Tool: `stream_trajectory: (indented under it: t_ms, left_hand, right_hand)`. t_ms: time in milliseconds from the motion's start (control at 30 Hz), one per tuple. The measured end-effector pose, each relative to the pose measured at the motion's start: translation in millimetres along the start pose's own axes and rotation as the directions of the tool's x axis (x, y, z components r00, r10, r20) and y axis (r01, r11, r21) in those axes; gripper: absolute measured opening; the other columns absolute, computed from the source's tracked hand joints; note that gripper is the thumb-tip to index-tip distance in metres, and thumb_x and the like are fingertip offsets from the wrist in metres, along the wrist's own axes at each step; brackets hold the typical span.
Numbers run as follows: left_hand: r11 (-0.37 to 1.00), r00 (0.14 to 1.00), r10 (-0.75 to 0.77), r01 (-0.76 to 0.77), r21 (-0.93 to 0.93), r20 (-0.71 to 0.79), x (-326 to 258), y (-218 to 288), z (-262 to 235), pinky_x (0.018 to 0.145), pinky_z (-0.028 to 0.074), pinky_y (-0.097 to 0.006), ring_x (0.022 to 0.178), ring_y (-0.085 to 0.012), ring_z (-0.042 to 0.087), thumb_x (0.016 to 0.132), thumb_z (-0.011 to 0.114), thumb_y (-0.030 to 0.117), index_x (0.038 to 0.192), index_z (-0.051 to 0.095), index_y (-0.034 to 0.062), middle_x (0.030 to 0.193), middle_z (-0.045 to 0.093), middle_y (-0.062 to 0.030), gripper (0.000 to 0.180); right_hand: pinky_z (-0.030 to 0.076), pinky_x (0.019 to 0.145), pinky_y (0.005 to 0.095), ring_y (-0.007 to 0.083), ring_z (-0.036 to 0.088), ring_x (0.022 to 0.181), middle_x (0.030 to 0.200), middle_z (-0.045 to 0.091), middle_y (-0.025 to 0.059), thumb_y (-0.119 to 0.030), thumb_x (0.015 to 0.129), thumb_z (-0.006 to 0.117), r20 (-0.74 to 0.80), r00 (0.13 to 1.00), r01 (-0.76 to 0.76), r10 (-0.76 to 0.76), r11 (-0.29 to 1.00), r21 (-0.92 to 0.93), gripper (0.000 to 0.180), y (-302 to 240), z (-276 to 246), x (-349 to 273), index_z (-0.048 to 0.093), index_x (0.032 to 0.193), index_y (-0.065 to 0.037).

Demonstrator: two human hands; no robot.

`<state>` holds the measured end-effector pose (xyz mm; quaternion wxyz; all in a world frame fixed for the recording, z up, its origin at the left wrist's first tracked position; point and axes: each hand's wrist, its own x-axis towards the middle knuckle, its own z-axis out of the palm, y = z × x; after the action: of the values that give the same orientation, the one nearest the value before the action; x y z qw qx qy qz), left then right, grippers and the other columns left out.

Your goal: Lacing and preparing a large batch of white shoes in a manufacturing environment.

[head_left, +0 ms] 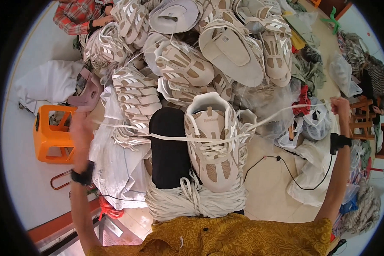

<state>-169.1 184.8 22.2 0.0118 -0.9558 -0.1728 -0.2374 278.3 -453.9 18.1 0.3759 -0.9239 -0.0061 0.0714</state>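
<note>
A beige and white sneaker (209,170) sits upright in front of me, its toe pointing toward my body. An off-white shoelace (175,137) runs across its upper and stretches out to both sides. At the far right end, my right hand (340,106) is closed on the lace. My left hand (82,123), smeared by motion, is closed at the other end. Whether the lace passes through the top eyelets I cannot tell. Left of the sneaker lies a black pad with rounded ends (170,149). Nearest my body rests a thick bundle of off-white laces (196,198).
Many similar sneakers are heaped beyond, with upturned soles (230,51) among them and a stack (136,94) at left. An orange stool (55,134) stands left. Plastic bags (315,121) lie right. A person in a checked sleeve (74,19) works at far left.
</note>
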Motion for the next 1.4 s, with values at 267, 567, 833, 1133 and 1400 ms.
stream_trajectory:
  t_ms: [267,567,833,1133,1400]
  left_hand:
    - [0.700,0.845,0.500,-0.267,-0.662,0.188,-25,219,35,0.061,0.045,-0.034,0.071,-0.0256,0.052,0.069,0.059,0.003,0.088,0.055,0.0027,0.075,0.050,-0.0091,0.019]
    - [0.732,0.795,0.562,-0.349,-0.585,0.228,-24,219,46,0.061,0.045,-0.034,0.070,-0.0261,0.051,0.069,0.059,0.003,0.079,0.050,0.0030,0.072,0.046,-0.0094,0.013]
    - [0.710,0.727,0.679,-0.614,-0.346,0.104,-25,222,44,0.057,0.044,-0.031,0.065,-0.0238,0.049,0.062,0.057,0.002,0.078,0.047,0.0007,0.071,0.043,-0.0096,0.019]
    - [0.734,0.740,0.660,-0.601,-0.317,0.127,-52,223,47,0.057,0.046,-0.028,0.067,-0.0221,0.051,0.065,0.055,0.004,0.083,0.047,0.0015,0.073,0.045,-0.0090,0.020]
    - [0.721,0.905,0.324,-0.046,-0.691,0.277,-55,210,45,0.063,0.047,-0.035,0.074,-0.0287,0.055,0.073,0.055,0.000,0.093,0.049,0.0030,0.081,0.052,-0.0119,0.021]
  right_hand:
    - [0.037,0.052,0.0183,0.0048,0.051,0.061,0.068,0.057,-0.0013,-0.008,0.073,0.061,0.393,0.768,0.413,-0.505,0.860,0.299,0.008,-83,151,-126,0.064,0.077,-0.001]
    - [0.041,0.054,0.0239,0.0102,0.053,0.059,0.066,0.059,0.0068,-0.006,0.067,0.065,0.580,0.539,0.443,-0.611,0.791,0.422,0.017,-135,228,-210,0.063,0.082,0.000]
    - [0.043,0.052,0.0305,0.0225,0.054,0.055,0.067,0.059,0.0116,-0.009,0.063,0.066,0.509,0.529,0.630,-0.679,0.716,0.302,0.016,-138,249,-219,0.060,0.076,-0.001]
    - [0.044,0.050,0.0387,0.0283,0.056,0.056,0.060,0.055,0.0095,-0.016,0.066,0.058,0.396,0.424,0.833,-0.814,0.523,0.183,0.014,-139,248,-214,0.049,0.063,-0.006]
    - [0.041,0.046,0.0345,0.0259,0.053,0.050,0.058,0.053,0.0102,-0.012,0.065,0.061,0.229,0.477,0.839,-0.849,0.517,0.167,0.013,-125,247,-209,0.051,0.065,-0.005]
